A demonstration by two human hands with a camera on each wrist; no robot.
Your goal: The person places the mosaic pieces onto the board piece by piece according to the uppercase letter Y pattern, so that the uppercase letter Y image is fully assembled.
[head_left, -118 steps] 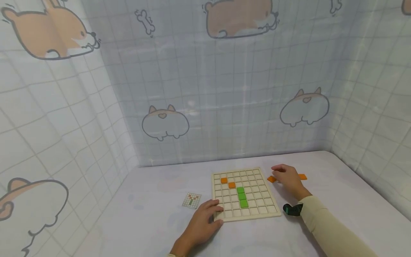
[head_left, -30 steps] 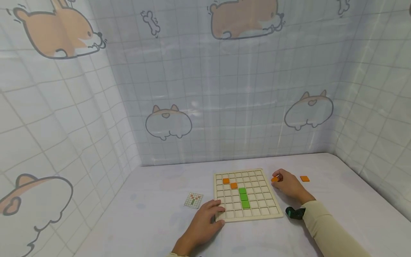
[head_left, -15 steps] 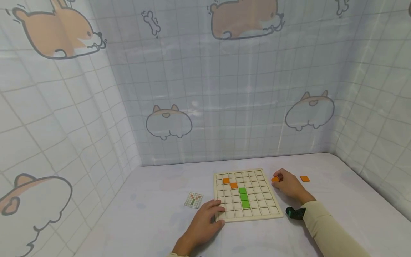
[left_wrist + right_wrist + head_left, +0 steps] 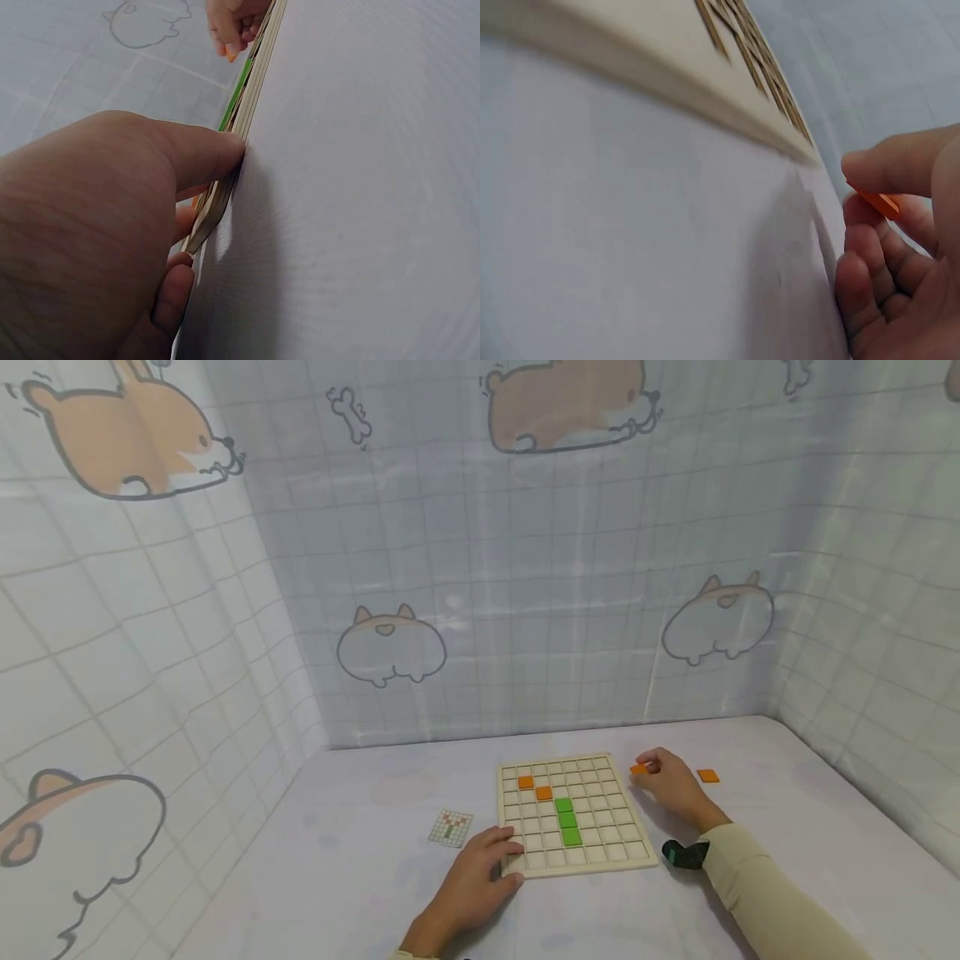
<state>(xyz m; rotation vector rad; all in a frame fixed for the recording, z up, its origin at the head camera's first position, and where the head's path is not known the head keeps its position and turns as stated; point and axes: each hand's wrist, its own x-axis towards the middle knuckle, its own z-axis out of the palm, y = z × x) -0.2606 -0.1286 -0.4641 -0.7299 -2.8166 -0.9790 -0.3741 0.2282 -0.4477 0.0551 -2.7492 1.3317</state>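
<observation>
A pale wooden grid board (image 4: pixel 615 814) lies flat on the table. Set in its cells are two orange tiles (image 4: pixel 543 793) on a diagonal and a column of three green tiles (image 4: pixel 567 820). At the board's near left corner, my left hand (image 4: pixel 474 878) holds it with thumb on the front edge and fingers along the left side. Just past the right edge, my right hand (image 4: pixel 673 787) pinches an orange square tile (image 4: pixel 879 201) between thumb and fingers, raised off the table. Another orange tile (image 4: pixel 708 775) lies flat to the right of that hand.
Left of the board lies a small pattern card (image 4: pixel 450 827) printed with a coloured grid. A dark green-and-black device (image 4: pixel 684 854) sits by the right wrist, beside the sleeve. Patterned curtains (image 4: pixel 480 677) enclose the white table at the back and both sides.
Reaching over the tile by the board at first, my right hand now pinches it and has just lifted it slightly. The left hand stays at the board's corner.
</observation>
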